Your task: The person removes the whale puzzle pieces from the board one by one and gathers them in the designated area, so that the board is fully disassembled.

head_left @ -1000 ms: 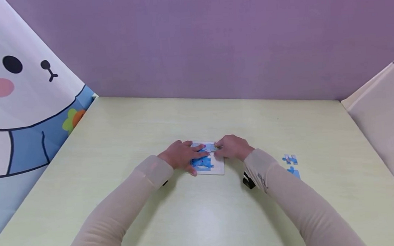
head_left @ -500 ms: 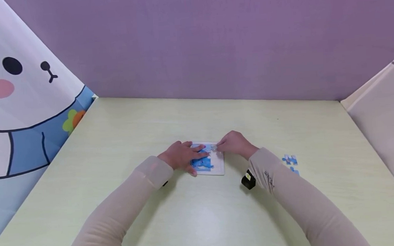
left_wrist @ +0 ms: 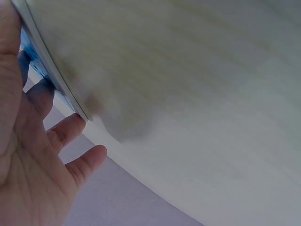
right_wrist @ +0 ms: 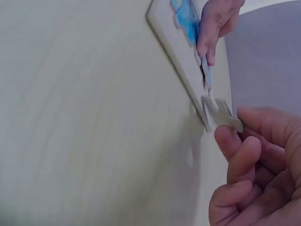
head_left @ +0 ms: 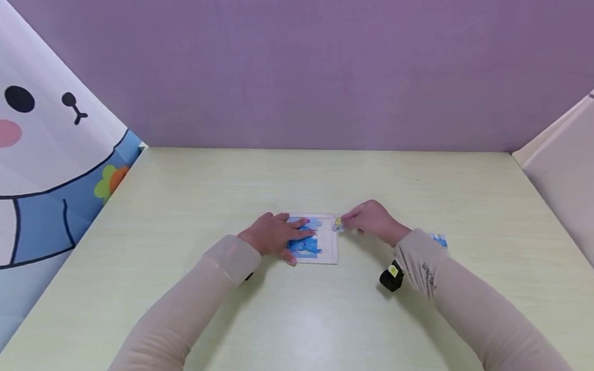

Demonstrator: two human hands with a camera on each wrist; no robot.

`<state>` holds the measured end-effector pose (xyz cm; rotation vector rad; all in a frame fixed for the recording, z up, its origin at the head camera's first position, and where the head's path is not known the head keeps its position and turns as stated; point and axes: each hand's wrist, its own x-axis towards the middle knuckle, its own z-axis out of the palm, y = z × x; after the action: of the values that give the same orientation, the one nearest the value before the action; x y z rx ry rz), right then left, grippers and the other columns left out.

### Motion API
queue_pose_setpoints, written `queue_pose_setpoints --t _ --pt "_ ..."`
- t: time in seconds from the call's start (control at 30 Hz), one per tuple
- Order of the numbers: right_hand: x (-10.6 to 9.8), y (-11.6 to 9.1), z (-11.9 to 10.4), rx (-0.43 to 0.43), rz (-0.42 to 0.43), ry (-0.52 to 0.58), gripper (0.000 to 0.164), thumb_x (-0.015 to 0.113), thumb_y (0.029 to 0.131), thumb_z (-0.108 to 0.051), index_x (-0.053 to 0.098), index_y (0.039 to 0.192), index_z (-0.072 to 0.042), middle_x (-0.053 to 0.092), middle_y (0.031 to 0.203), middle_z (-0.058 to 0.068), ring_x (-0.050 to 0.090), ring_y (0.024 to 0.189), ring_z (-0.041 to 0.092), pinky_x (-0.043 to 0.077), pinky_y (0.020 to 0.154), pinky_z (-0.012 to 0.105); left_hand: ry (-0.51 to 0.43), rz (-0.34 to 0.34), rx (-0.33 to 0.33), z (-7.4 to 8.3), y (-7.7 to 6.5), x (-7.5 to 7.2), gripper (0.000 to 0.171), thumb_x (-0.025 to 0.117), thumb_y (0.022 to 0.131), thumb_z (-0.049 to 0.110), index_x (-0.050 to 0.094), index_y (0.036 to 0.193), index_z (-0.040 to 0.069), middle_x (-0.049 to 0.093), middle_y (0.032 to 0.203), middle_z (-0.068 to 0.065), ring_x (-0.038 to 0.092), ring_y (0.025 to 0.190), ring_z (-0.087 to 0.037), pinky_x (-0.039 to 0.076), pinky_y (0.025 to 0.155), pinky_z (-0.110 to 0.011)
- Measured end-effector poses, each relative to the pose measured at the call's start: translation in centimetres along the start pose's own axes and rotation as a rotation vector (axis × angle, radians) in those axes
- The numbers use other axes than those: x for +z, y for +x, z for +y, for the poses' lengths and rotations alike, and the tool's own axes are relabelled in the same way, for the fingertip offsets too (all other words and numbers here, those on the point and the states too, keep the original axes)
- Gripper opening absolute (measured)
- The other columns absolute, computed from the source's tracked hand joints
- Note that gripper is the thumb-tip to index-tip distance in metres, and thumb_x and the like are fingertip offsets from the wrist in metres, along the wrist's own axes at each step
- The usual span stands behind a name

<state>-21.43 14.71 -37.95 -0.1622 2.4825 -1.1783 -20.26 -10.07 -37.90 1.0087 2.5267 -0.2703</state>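
A white-framed puzzle board [head_left: 330,254] lies at the middle of the table, its left part filled with a blue picture. My left hand [head_left: 274,235] rests on it with fingers spread; in the left wrist view the fingers [left_wrist: 68,129] reach along the board's edge. My right hand [head_left: 373,220] pinches a jigsaw piece [head_left: 337,224] with a yellow figure between thumb and forefinger, at the board's right edge. From the right wrist view the piece [right_wrist: 221,114] shows its plain underside, tilted above the board's corner.
Partly hidden by the right sleeve, loose jigsaw pieces [head_left: 439,240] lie on the table [head_left: 306,332] to the right. A black wrist camera [head_left: 391,277] hangs below the right cuff. A purple wall panel [head_left: 320,65] stands behind the table.
My right hand has drawn back to the right from the board, bringing the pinched jigsaw piece off the picture to the board's right edge. The left hand has stayed in place.
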Motion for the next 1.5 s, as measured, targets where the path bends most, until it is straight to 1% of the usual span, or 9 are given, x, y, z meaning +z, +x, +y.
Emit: queue_pose_setpoints --t 0.1,0.2,0.33,0.43,0.5,0.73,0.97,1.27,1.5 --pt "-0.7 -0.6 0.5 -0.009 0.007 0.038 0.03 0.065 0.087 -0.005 0.066 0.115 0.004 0.071 0.098 0.014 0.055 0.06 0.013 0.045 0.063 0.027 0.002 -0.001 -0.002 0.0 0.1 0.1 0.08 0.059 0.085 0.061 0.027 0.152 0.031 0.02 0.159 0.002 0.029 0.139 -0.036 0.033 0.104 -0.054" --pt "-1.6 -1.2 1.1 -0.041 0.001 0.053 0.037 0.059 0.09 -0.001 0.059 0.126 0.004 0.068 0.096 0.015 0.059 0.067 0.018 0.049 0.066 0.032 0.006 -0.003 -0.002 0.0 0.1 0.1 0.08 0.059 0.085 0.06 0.027 0.152 0.031 0.02 0.159 0.002 0.029 0.139 -0.035 0.032 0.105 -0.054" --pt "-2.9 -2.0 1.7 -0.072 -0.018 0.025 0.048 0.048 0.094 0.006 0.043 0.141 0.003 0.057 0.095 0.017 0.055 0.071 0.021 0.047 0.065 0.033 0.013 0.001 -0.002 0.0 0.0 0.1 0.079 0.059 0.085 0.06 0.027 0.152 0.031 0.02 0.158 0.002 0.029 0.139 -0.035 0.032 0.104 -0.054" --pt "-3.8 -2.5 2.3 -0.062 -0.031 0.001 0.052 0.042 0.094 0.009 0.036 0.145 0.001 0.051 0.099 0.019 0.053 0.073 0.022 0.045 0.064 0.032 0.019 0.003 -0.001 0.1 0.0 0.1 0.08 0.058 0.085 0.061 0.027 0.152 0.031 0.02 0.159 0.002 0.029 0.139 -0.035 0.033 0.104 -0.053" --pt "-4.5 -2.8 2.8 -0.055 -0.031 -0.005 0.05 0.042 0.094 0.009 0.038 0.143 0.002 0.052 0.099 0.019 0.055 0.075 0.022 0.046 0.066 0.032 0.025 0.005 0.002 0.2 0.0 0.0 0.08 0.058 0.085 0.061 0.027 0.152 0.031 0.02 0.159 0.002 0.029 0.139 -0.035 0.033 0.104 -0.053" --pt "-6.5 -3.8 4.5 -0.049 0.021 -0.066 0.04 0.056 0.092 0.001 0.049 0.131 0.008 0.061 0.088 0.013 0.064 0.078 0.024 0.052 0.073 0.037 0.01 0.004 0.006 0.1 -0.1 0.0 0.08 0.058 0.085 0.061 0.027 0.152 0.03 0.019 0.159 0.001 0.029 0.139 -0.036 0.033 0.104 -0.054" --pt "-8.3 -4.4 5.8 0.022 0.089 -0.074 0.04 0.064 0.089 -0.008 0.056 0.126 0.006 0.063 0.102 0.016 0.065 0.08 0.021 0.052 0.074 0.035 0.002 0.013 0.012 0.1 -0.1 0.1 0.08 0.058 0.085 0.061 0.028 0.152 0.029 0.02 0.159 0.0 0.029 0.139 -0.037 0.033 0.104 -0.054" --pt "-9.9 -4.7 7.2 0.03 0.148 -0.125 0.039 0.065 0.088 -0.012 0.057 0.122 0.007 0.058 0.109 0.019 0.055 0.098 0.03 0.045 0.082 0.039 0.009 0.017 0.016 0.0 -0.3 -0.1 0.08 0.058 0.085 0.061 0.028 0.152 0.029 0.02 0.158 0.0 0.029 0.139 -0.037 0.034 0.103 -0.053" --pt "-10.7 -4.9 8.6 0.018 0.164 -0.147 0.039 0.066 0.087 -0.011 0.057 0.119 0.01 0.061 0.099 0.012 0.056 0.087 0.02 0.045 0.073 0.032 0.012 0.019 0.019 -0.1 -0.3 0.0 0.08 0.058 0.085 0.061 0.028 0.152 0.029 0.022 0.158 0.0 0.031 0.138 -0.037 0.035 0.103 -0.054"
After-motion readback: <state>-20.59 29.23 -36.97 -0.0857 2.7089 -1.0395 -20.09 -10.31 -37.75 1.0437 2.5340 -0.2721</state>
